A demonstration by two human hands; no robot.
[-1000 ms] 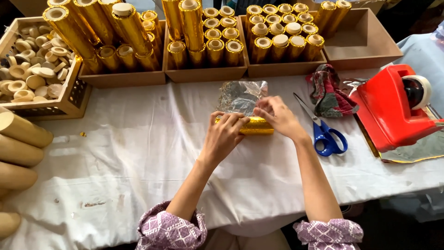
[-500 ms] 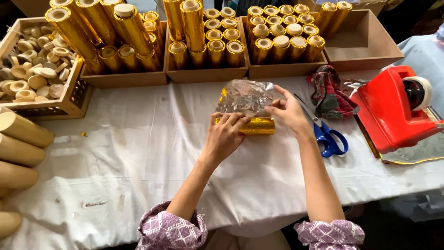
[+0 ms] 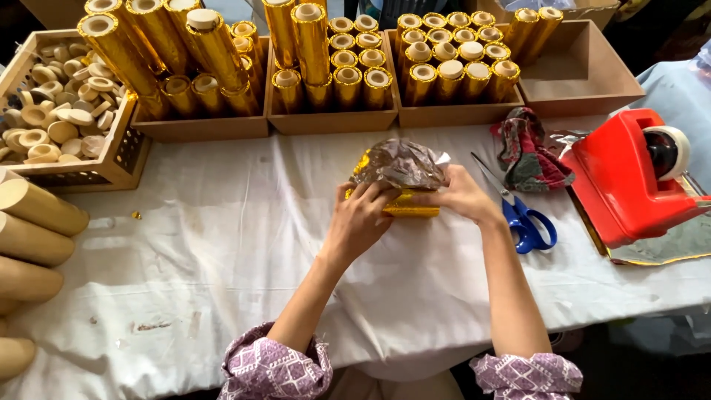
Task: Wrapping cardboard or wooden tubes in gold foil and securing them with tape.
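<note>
Both hands closed on a foil-wrapped tube
Left hand (image 3: 361, 217) and right hand (image 3: 461, 195) clamp the short gold foil-covered tube (image 3: 409, 210), palms down; crinkled foil sheet (image 3: 401, 164) just beyond hides its top.

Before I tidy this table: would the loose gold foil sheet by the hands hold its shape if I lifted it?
Probably not. The gold foil sheet already looks crumpled and puffed up, so it is likely thin, floppy and very light. Its shiny surface may feel slippery, and the creases suggest it tears or dents easily.

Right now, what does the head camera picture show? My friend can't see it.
Two hands, the left hand and right hand, press a gold foil tube and crinkled foil sheet on a white-covered table. Boxes of gold tubes sit behind; blue scissors and a red tape dispenser lie right.
</note>
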